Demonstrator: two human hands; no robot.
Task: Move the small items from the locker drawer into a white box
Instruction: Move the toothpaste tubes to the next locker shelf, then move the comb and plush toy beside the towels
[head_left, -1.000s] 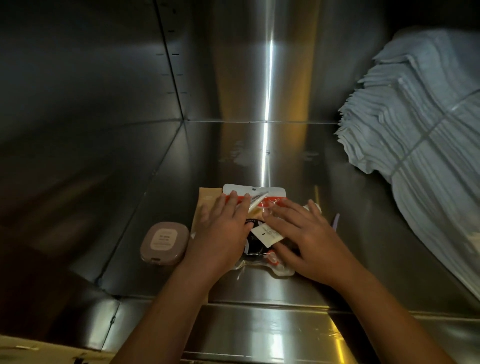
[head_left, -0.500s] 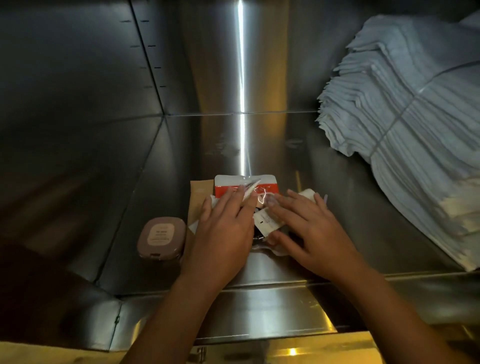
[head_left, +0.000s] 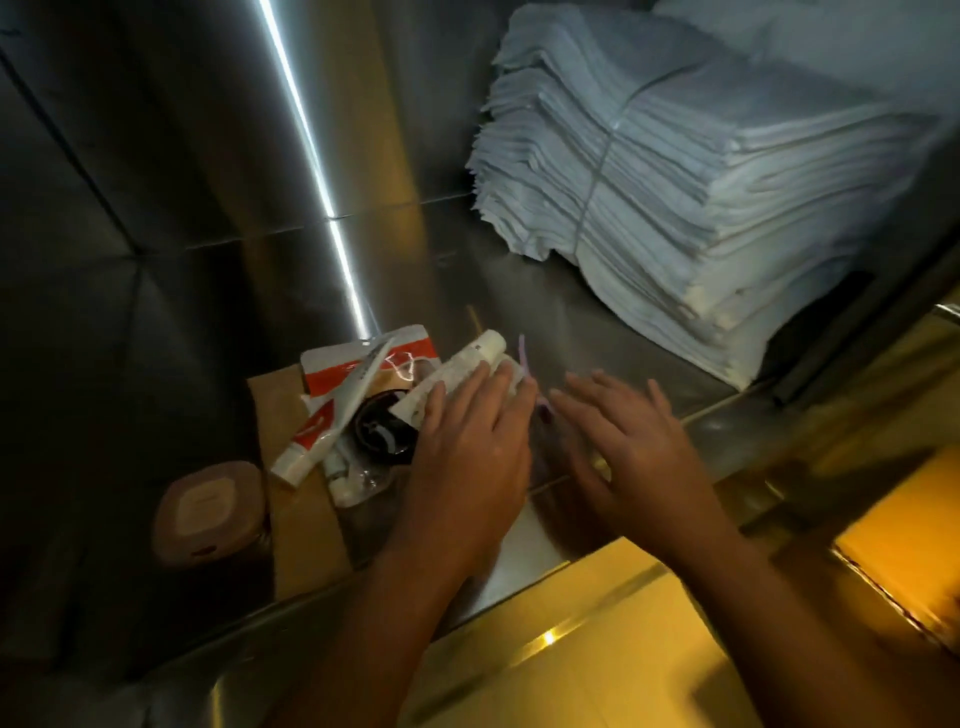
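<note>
A pile of small items lies on the steel drawer floor (head_left: 519, 291): a red and white pouch (head_left: 363, 364), a white and red tube (head_left: 332, 415), a round black item (head_left: 382, 428), a white tube (head_left: 462, 369) and a brown paper sheet (head_left: 296, 499). My left hand (head_left: 467, 447) rests flat on the right side of the pile, fingers straight, touching the white tube. My right hand (head_left: 623, 436) hovers open just right of the pile, fingers spread and blurred. A thin purple piece (head_left: 523, 358) shows beyond my left fingertips. No white box is in view.
A pink rounded compact case (head_left: 208, 514) sits left of the pile. A tall tied stack of folded white cloths (head_left: 701, 171) fills the drawer's right back. The drawer's steel front rim (head_left: 519, 540) runs below my hands, with yellow-lit floor beyond.
The view has tilted and swung left. My right hand has lifted off the pile and moved right. My left hand has slid to the pile's right side, uncovering the tube and the black item.
</note>
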